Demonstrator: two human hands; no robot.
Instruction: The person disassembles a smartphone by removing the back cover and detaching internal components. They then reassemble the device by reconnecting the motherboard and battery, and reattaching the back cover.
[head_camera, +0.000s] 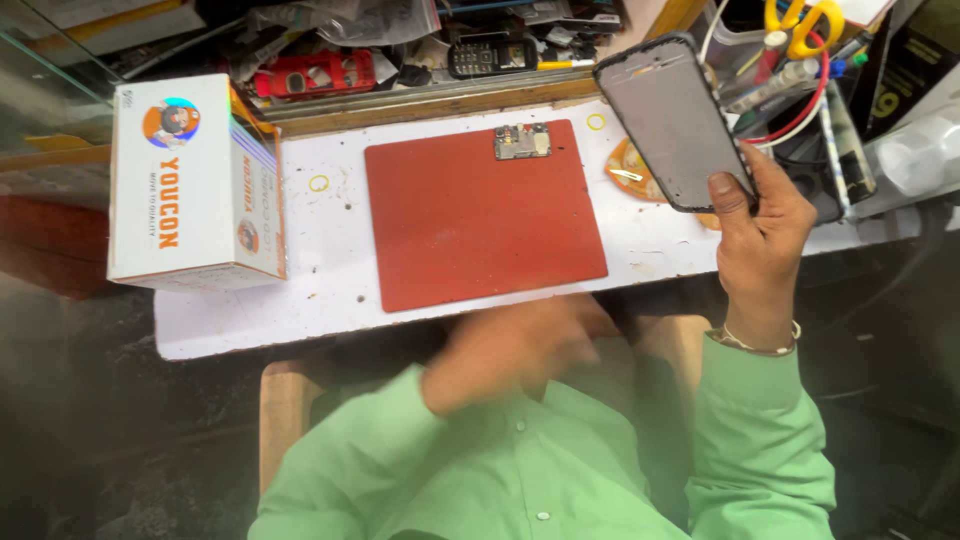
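the right hand (762, 225) grips a phone frame (674, 120) by its lower corner, raised above the white table (330, 240). the left hand (515, 345), blurred, hovers near the red mat (480, 225), which carries a small circuit board (522, 142). a white box (195, 180) stands at left.

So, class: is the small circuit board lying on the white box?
No, the small circuit board lies at the top edge of the red mat, while the white box stands apart to the mat's left.
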